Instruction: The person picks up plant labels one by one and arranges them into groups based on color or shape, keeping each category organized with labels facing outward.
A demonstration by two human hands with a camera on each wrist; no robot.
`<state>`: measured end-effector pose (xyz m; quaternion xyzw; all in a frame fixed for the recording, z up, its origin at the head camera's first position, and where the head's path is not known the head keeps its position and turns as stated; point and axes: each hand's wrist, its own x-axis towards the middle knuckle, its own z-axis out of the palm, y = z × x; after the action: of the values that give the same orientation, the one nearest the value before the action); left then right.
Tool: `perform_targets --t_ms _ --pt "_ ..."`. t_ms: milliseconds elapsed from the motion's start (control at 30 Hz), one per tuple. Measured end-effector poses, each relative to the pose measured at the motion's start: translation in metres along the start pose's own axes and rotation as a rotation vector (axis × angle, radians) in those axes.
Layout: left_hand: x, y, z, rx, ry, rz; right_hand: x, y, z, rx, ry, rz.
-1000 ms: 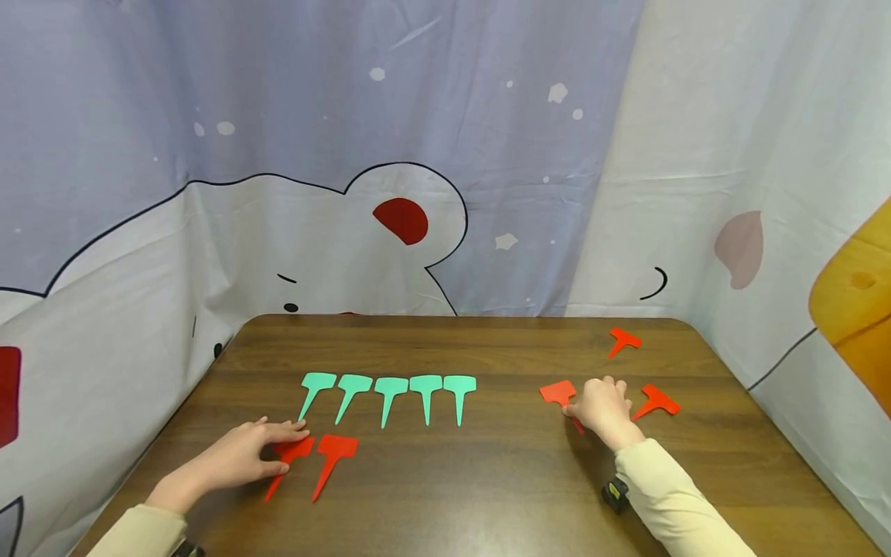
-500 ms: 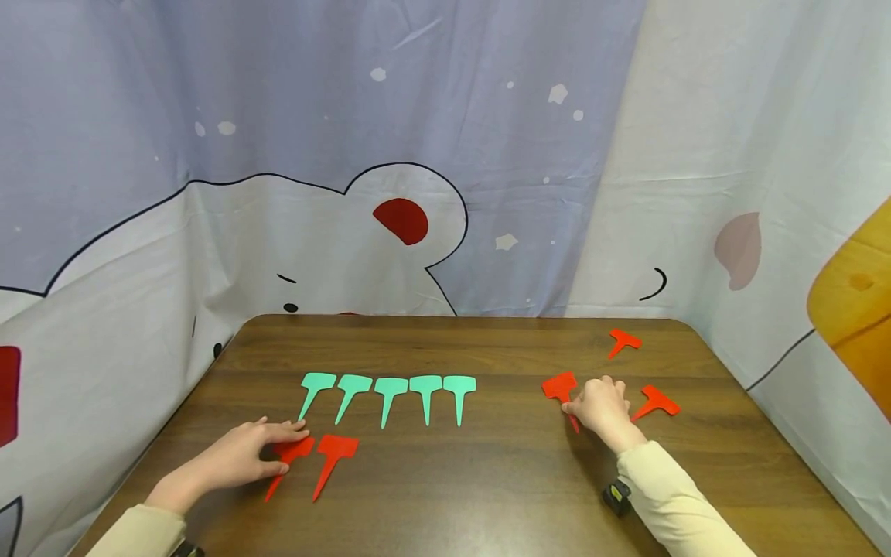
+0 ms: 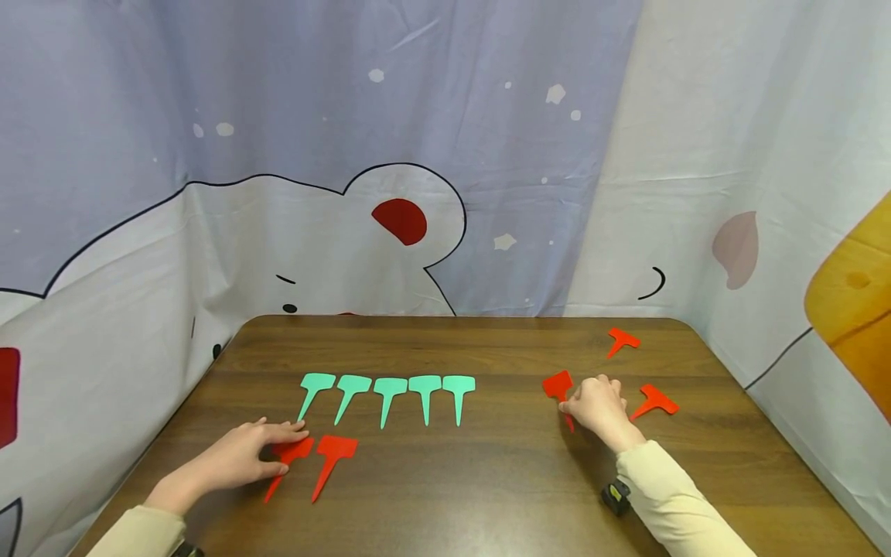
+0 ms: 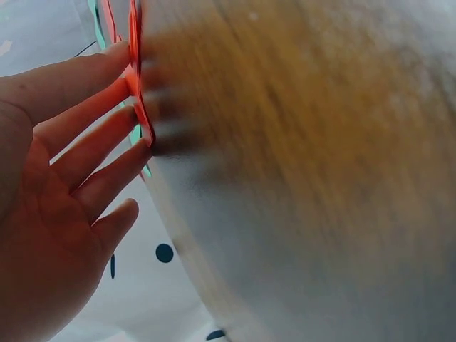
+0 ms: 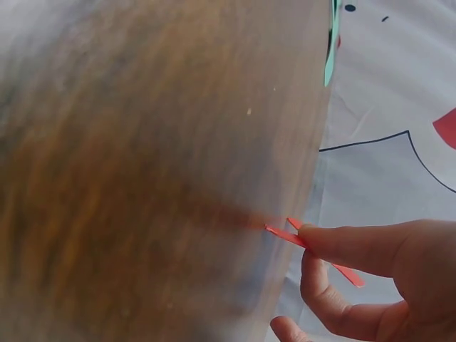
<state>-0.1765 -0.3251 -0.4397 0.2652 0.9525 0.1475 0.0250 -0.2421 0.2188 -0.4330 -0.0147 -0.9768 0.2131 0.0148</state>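
Near the table's left side my left hand (image 3: 233,458) rests on a red T-shaped plant label (image 3: 297,449), its fingers fairly straight in the left wrist view. Beside it lies another red plant label (image 3: 334,458). On the right, my right hand (image 3: 599,406) pinches the stem of a red plant label (image 3: 557,384) between thumb and forefinger. The right wrist view shows this label (image 5: 350,275) edge-on and slightly tilted, partly covered by the fingers. A red plant label (image 3: 654,401) lies just right of this hand, and one more (image 3: 623,341) is farther back.
A row of several mint-green plant labels (image 3: 391,392) lies behind the red pair, stems toward me. The brown wooden table (image 3: 445,487) has its back edge close to a printed curtain (image 3: 501,155), which also hangs along both sides.
The red label in my right hand has turned a little, its stem now pointing more straight toward me. My left hand stays where it was.
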Motion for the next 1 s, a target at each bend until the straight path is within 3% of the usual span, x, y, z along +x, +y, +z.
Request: perform_targets --t_ms 600,1000 --pt "-0.0008 0.003 -0.0018 -0.022 0.004 -0.006 0.0008 -0.0051 -0.0027 -0.001 0.01 0.038" --pt "0.0003 0.0039 -0.0035 -0.018 -0.009 -0.011 0.0028 -0.004 0.0003 0.032 0.048 0.015"
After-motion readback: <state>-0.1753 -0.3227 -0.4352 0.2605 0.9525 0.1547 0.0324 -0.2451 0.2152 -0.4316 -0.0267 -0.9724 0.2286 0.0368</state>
